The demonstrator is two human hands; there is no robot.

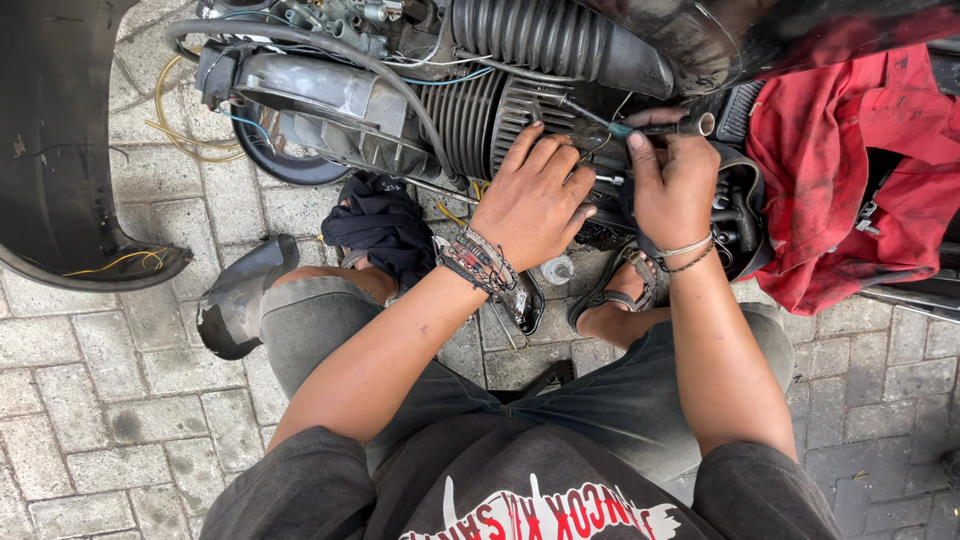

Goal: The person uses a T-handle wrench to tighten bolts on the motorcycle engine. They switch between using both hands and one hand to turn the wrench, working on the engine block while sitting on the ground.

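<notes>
Where grey paving bricks (90,400) cover the ground, a scooter engine (420,90) sits at twelve o'clock, a red cloth (860,170) at two, a black body panel (50,140) at ten. The left hand (530,200) lies flat, fingers spread on the cooling fins (gripping nothing); the right hand (672,185) pinches a thin tool (600,120).

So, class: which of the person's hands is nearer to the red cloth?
Right. The right hand works just beside the red cloth, while the left hand lies farther off, over the finned engine cylinder.
</notes>
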